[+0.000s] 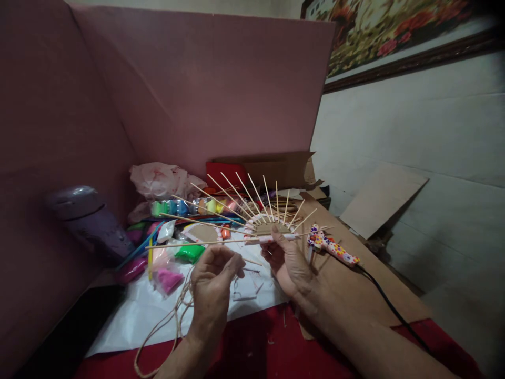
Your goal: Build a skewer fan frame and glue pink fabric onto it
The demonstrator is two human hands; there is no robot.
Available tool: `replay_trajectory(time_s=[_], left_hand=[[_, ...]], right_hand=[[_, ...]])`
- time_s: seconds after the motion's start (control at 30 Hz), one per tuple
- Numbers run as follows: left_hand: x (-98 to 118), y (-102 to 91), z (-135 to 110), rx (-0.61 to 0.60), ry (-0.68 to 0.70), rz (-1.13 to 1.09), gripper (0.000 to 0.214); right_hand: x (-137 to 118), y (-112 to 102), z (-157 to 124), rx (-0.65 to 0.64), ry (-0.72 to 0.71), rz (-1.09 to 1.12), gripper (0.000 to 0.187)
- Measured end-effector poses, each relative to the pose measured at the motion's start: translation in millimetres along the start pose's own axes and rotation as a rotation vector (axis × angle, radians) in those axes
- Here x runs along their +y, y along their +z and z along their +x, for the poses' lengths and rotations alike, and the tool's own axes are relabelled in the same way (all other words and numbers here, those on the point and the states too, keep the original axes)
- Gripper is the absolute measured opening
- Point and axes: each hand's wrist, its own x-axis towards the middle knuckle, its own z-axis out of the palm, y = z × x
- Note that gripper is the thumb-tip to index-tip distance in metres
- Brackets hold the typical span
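The right hand [290, 263] grasps a half-round cardboard piece [272, 229] by its straight lower edge, thumb on the near face and fingers curled behind. That low grip seems chosen to keep clear of the thin sticks [276, 200], which spread upward and outward from the piece like rays, and to turn its face toward the wearer. The piece sits just above the right fingertips, raised over the desk, perhaps so that the long sticks reaching out above the left hand do not catch on anything. The left hand [215, 273] is beside it, thumb and fingers drawn together in a pinch; a short length of stick shows just past the fingertips, but I cannot tell whether it is gripped or lies beyond. Under both hands a white sheet [130, 316] lies over red cloth [252, 347], probably to catch scraps. Right of the right hand, a patterned glue gun [335, 250] lies on a flat cardboard sheet [366, 289], its cord [394, 308] running off toward the near right; that spot probably keeps hot glue off the cloth and within easy reach. Beyond the left hand are a green packet [190, 253] and a light-edged cardboard disc [203, 233], with a pink packet [169, 280] to its left, pushed aside, it seems, to leave working room.
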Motion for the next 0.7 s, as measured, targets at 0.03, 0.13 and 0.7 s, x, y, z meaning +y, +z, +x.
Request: replay_trajectory(time_s=[0.03, 0.13, 0.7], left_hand=[[0.4, -0.4, 0.8, 0.013, 0.003, -0.028, 0.009], [2.2, -1.1, 1.5, 0.061, 0.045, -0.051, 0.022], [0.6, -3.5, 1.0, 0.127, 0.042, -0.032, 0.014]], right_hand=[[-0.2, 0.3, -0.4, 0.007, 0.003, 0.001, 0.023], [-1.4, 1.6, -2.3, 0.019, 0.007, -0.006, 0.023], [-0.7, 1.1, -5.6, -0.06, 0.013, 0.082, 0.023]])
